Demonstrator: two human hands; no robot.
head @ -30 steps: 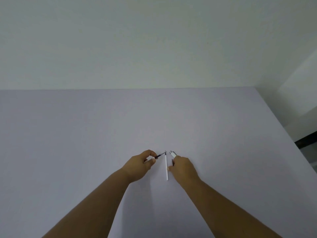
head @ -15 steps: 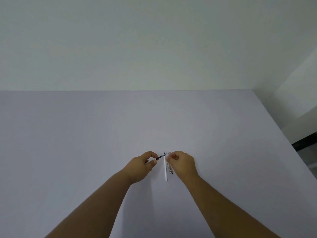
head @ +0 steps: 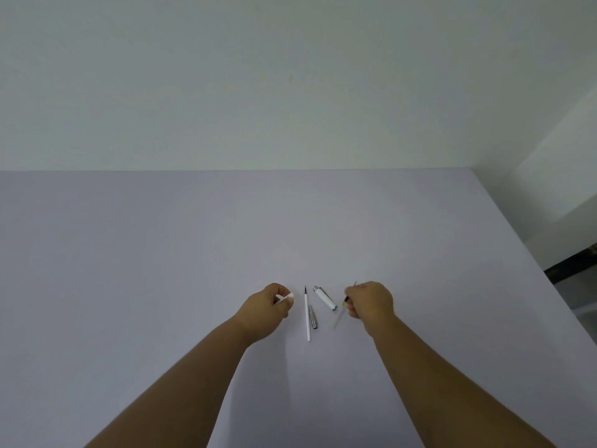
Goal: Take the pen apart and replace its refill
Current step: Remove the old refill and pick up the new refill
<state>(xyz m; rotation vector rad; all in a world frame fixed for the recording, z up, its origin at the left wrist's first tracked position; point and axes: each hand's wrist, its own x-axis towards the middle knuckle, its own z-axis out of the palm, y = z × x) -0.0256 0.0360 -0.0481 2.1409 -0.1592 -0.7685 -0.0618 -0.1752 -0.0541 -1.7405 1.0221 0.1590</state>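
Head view: hands now apart, the old refill drawn clear of the pen.
Right hand [head: 370,302] has a closed grip on a thin blurred rod, probably the old refill [head: 340,316], while the left hand [head: 271,305] pinches a small white piece [head: 288,297], apparently the barrel; half a second ago both hands met at the middle, so the pull-out looks done and fitting the fresh one comes next. On the table [head: 161,253] between the hands lie three parts: one white refill [head: 307,315], one grey tip section [head: 313,318] touching it, and one white cap [head: 324,297] just beside. Count: two refills, one cap, one tip, one barrel, two hands.
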